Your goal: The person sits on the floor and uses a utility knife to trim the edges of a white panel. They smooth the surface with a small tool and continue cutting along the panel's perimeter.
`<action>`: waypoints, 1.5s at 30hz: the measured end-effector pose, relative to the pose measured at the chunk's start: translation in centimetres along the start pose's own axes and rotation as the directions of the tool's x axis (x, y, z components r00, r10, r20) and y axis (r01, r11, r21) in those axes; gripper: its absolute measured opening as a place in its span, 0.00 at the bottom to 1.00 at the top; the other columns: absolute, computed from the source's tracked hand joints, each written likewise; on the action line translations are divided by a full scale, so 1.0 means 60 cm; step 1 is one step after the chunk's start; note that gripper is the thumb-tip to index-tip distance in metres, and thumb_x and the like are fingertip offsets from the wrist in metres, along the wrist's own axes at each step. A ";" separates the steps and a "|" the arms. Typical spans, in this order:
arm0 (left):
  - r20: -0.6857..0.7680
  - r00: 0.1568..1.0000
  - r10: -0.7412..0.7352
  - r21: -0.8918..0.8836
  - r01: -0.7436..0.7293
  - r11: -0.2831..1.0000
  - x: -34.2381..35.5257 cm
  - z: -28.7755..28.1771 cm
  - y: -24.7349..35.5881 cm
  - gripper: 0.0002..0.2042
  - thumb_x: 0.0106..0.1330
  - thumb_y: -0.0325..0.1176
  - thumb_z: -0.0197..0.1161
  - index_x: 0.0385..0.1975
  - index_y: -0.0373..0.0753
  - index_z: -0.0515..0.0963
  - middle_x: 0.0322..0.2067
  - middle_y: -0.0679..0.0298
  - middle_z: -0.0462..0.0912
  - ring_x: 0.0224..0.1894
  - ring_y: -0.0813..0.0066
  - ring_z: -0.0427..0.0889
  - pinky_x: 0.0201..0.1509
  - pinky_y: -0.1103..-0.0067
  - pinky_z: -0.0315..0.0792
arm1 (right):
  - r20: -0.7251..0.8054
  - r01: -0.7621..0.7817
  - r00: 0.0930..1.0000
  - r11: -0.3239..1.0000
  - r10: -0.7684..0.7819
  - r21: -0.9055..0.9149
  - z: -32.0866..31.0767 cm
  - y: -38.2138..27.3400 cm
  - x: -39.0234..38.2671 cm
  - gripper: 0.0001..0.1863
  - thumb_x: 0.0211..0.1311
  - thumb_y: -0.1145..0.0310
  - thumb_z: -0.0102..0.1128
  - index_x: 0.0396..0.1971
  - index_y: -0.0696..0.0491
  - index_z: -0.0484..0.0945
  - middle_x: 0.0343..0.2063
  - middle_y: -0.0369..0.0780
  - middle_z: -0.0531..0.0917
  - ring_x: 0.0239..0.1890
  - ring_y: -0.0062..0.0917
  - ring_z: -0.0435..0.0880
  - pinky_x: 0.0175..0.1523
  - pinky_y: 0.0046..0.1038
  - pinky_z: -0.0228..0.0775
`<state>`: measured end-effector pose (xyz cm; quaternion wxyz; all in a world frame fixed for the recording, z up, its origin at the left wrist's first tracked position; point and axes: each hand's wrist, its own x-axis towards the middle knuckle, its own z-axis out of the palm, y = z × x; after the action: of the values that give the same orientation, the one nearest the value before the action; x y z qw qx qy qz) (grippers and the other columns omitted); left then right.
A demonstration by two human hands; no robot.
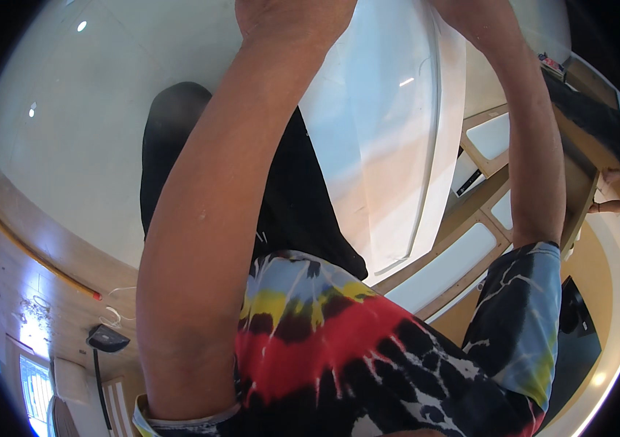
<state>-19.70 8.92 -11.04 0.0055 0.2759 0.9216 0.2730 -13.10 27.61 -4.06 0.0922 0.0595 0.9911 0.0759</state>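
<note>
Reaching overhead puts both arms out of your sight: the left hand (292,18) shows only its heel at the upper edge and the right hand is cropped out, so neither grip can be told. Nearest them is the white curved panel (390,131); contact with it may go unnoticed. Pale glossy surfaces, wooden framing (485,211) and a dark padded form (179,138) surround you.

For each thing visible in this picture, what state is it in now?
Left hand: raised to the top edge, fingers cut off, grip cannot be told.
Right hand: out of view; only the raised right forearm shows.
Tie-dye shirt with red, yellow and black patches: worn.
Pale glossy curved panel: leaning between the arms.
Wooden shelf frame with white panels: standing, compartments open.
</note>
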 end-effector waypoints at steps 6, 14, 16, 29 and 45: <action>0.045 0.999 -0.006 0.010 0.005 1.000 0.000 -0.007 -0.005 0.16 0.76 0.41 0.56 0.53 0.36 0.77 0.51 0.54 0.77 0.61 0.56 0.71 0.64 0.58 0.65 | 0.001 0.023 1.000 1.000 -0.023 -0.013 0.013 0.002 0.007 0.09 0.54 0.72 0.67 0.33 0.60 0.81 0.32 0.52 0.86 0.38 0.49 0.86 0.46 0.44 0.78; -0.026 0.999 0.026 0.043 -0.025 0.999 0.002 0.018 -0.022 0.16 0.75 0.42 0.57 0.51 0.36 0.78 0.50 0.53 0.78 0.60 0.55 0.72 0.63 0.57 0.66 | 0.106 -0.283 0.959 0.870 0.263 0.403 -0.035 -0.021 0.000 0.09 0.63 0.72 0.60 0.37 0.63 0.79 0.32 0.53 0.84 0.35 0.43 0.85 0.44 0.40 0.75; -0.031 0.999 0.022 0.040 -0.021 0.999 0.004 0.022 -0.021 0.16 0.75 0.42 0.57 0.51 0.36 0.78 0.50 0.53 0.78 0.60 0.55 0.72 0.63 0.57 0.66 | 0.068 -0.265 0.962 0.844 0.265 0.466 -0.033 0.003 -0.011 0.09 0.65 0.71 0.58 0.37 0.63 0.79 0.31 0.52 0.83 0.34 0.40 0.84 0.43 0.39 0.74; 0.049 0.999 0.020 -0.004 -0.020 1.000 -0.003 0.005 -0.003 0.16 0.76 0.42 0.56 0.52 0.37 0.78 0.50 0.54 0.78 0.60 0.56 0.71 0.64 0.58 0.66 | -0.082 0.084 0.994 0.983 -0.071 0.163 0.013 0.017 -0.019 0.09 0.57 0.71 0.70 0.34 0.59 0.81 0.33 0.48 0.86 0.37 0.45 0.87 0.42 0.38 0.79; -0.002 1.000 0.012 0.077 -0.012 0.997 -0.001 0.011 -0.019 0.17 0.76 0.43 0.56 0.53 0.37 0.77 0.51 0.54 0.77 0.61 0.56 0.71 0.63 0.59 0.65 | -0.106 0.194 0.978 0.972 -0.180 0.135 0.017 0.016 0.010 0.09 0.57 0.70 0.70 0.33 0.59 0.82 0.30 0.49 0.85 0.32 0.46 0.86 0.41 0.40 0.80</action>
<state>-20.13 8.43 -12.17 -0.0081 0.2811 0.9298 0.2376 -13.38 28.74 -4.99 0.0483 -0.0312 0.9983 -0.0025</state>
